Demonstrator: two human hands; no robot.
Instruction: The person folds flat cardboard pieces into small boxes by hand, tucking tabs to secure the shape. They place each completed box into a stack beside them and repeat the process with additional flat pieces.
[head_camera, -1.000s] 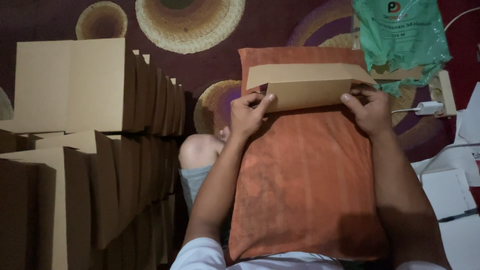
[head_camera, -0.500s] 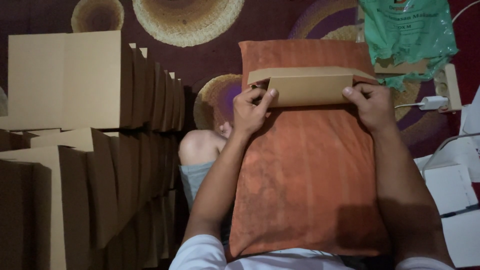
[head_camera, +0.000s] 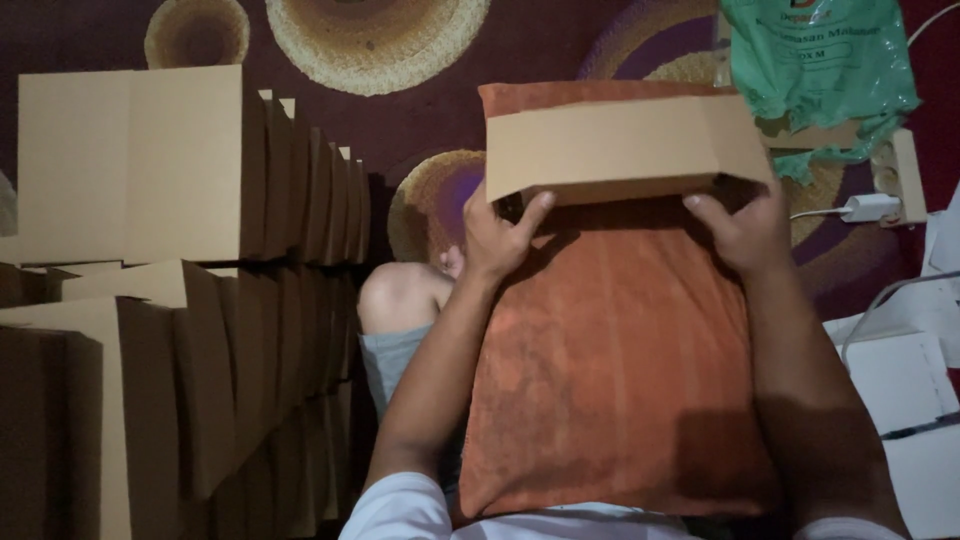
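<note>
Cardboard box (head_camera: 620, 148) between both hands, over cushion (head_camera: 610, 370).

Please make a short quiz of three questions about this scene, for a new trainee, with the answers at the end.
1. True or false: both hands hold the cardboard box.
2. What lies under the box, on the person's lap?
A. an orange cushion
B. a blue towel
C. a metal tray
3. Fill in: the stacks of folded boxes stand on the person's ____ side.

Key
1. True: the left hand and the right hand grip its near edge.
2. A
3. left
</note>
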